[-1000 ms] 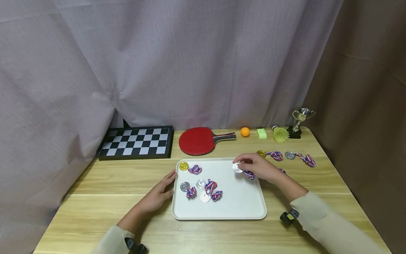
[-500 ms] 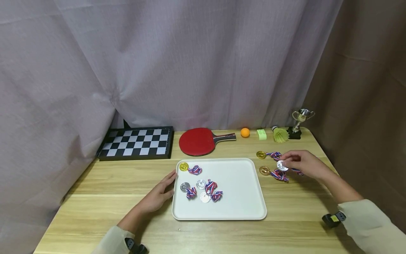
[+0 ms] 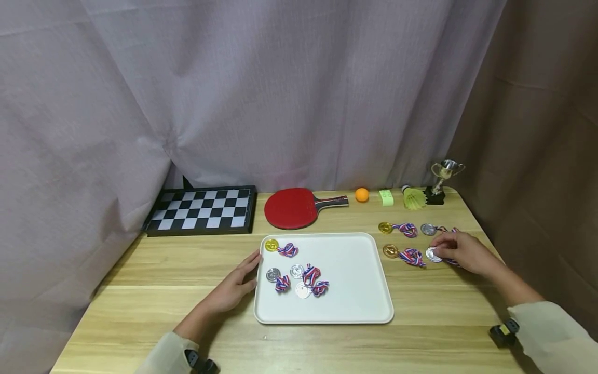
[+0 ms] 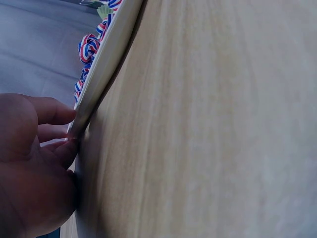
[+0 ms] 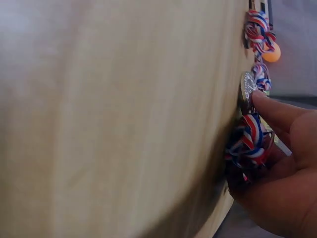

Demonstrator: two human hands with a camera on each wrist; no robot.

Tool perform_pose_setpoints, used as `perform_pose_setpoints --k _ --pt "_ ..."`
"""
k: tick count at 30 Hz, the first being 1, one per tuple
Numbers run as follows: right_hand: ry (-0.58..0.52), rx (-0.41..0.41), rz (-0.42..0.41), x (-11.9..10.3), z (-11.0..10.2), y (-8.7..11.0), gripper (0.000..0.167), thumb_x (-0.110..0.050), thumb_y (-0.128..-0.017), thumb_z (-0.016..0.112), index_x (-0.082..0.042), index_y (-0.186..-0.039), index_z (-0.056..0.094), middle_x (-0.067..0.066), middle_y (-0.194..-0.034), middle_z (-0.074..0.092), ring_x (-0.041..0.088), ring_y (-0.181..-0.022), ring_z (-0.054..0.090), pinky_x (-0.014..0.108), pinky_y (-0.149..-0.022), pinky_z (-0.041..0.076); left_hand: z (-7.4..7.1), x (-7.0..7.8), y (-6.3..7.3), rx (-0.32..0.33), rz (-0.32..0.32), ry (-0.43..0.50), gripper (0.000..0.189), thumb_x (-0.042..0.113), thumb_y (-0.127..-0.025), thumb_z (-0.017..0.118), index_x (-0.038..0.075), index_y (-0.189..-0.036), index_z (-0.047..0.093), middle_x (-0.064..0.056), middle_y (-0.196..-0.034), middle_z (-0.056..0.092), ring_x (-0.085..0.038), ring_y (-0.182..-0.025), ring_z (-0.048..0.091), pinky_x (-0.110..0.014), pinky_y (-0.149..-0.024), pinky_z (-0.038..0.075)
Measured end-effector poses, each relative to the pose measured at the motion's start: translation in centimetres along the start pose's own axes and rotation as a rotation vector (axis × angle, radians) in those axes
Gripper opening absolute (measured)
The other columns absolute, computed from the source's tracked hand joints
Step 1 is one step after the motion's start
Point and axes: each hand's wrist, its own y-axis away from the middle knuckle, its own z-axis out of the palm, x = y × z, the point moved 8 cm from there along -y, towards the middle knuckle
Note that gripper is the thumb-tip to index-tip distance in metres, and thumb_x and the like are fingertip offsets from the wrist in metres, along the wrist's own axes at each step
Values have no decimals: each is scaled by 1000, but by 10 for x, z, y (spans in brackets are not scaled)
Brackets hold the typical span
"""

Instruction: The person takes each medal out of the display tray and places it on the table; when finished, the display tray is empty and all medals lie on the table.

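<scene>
My right hand (image 3: 467, 253) pinches a silver medal (image 3: 431, 255) at the table's right; the right wrist view shows its bunched striped ribbon (image 5: 252, 136) under the palm. It is low over the wood; contact with the table is hard to tell. Around it lie a gold medal (image 3: 385, 227), a bronze-coloured medal (image 3: 390, 251) and another silver medal (image 3: 427, 229). My left hand (image 3: 232, 285) rests with fairly straight fingers against the left rim of a white tray (image 3: 355, 306). On the tray are a gold medal (image 3: 271, 245) and several silver-toned medals (image 3: 273, 275) with ribbons.
Along the back stand or lie a checkered board (image 3: 201, 210), a red table tennis bat (image 3: 289, 209), an orange ball (image 3: 362, 195), a green sticky-note block (image 3: 386, 198), a shuttlecock (image 3: 413, 199) and a small trophy cup (image 3: 444, 174). A grey curtain (image 3: 299, 93) hangs behind.
My right hand has carried the silver medal from above the tray's upper right to the table on the right, beside the other medals. My left hand stays at the tray's rim.
</scene>
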Motion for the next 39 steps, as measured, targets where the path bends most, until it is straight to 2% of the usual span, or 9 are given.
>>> perform_pose_setpoints --k 1,6,13,23,26,28,31,35,39 --pt "22 11 1 0 0 1 10 -9 -95 72 -3 -103 74 1 -88 72 4 -76 60 20 -72 45 0 0 0 -1 -2 2 63 0 -105 50 4 -162 24 -7 -174 12 -28 -159 6 -47 -128 8" --pt "71 42 38 2 2 6 13 -10 -96 72 -1 -105 73 4 -91 69 7 -79 56 24 -66 46 1 0 0 -3 -6 17 63 -1 -105 49 3 -162 23 -7 -174 12 -28 -159 6 -47 -128 7" --pt "102 80 55 4 1 7 15 -12 -96 72 -3 -108 75 4 -96 70 7 -82 56 23 -69 46 1 -1 0 1 -5 15 63 -1 -105 49 3 -162 24 -6 -174 12 -27 -159 6 -47 -128 7" --pt "115 140 -28 -12 -12 10 11 -4 -91 75 -5 -102 77 3 -91 75 -5 -79 58 17 -68 47 1 -1 0 -3 0 21 62 2 -106 49 5 -162 24 -5 -174 12 -27 -159 6 -48 -128 7" --pt "125 157 -26 -19 -17 11 14 -9 -94 75 -4 -106 77 9 -97 76 8 -87 68 16 -71 49 0 0 -1 -7 1 12 63 1 -105 50 4 -162 24 -6 -174 12 -27 -159 6 -47 -128 8" --pt "138 171 -23 -25 -20 12 19 -15 -95 75 -3 -110 76 15 -105 76 23 -95 72 22 -76 52 0 1 -1 -11 11 3 63 0 -104 49 2 -162 24 -8 -174 12 -29 -159 6 -48 -128 8" --pt "138 175 -17 -38 -22 12 26 -20 -96 74 -2 -116 74 24 -119 71 44 -109 67 41 -85 55 0 2 -1 -15 15 -15 63 -1 -104 50 0 -162 24 -9 -173 12 -30 -159 6 -47 -128 8" --pt "88 140 -28 -60 -16 11 32 -20 -97 73 0 -121 72 28 -129 66 50 -123 57 65 -98 46 0 1 -1 -12 12 -17 63 -1 -104 50 0 -162 24 -8 -173 13 -28 -159 7 -46 -128 9" --pt "24 85 -43 -84 -4 8 32 -19 -98 71 0 -124 70 26 -132 65 51 -130 52 69 -105 39 0 2 -1 -13 25 -8 63 -2 -104 49 -1 -161 24 -11 -173 12 -31 -159 6 -48 -127 8"
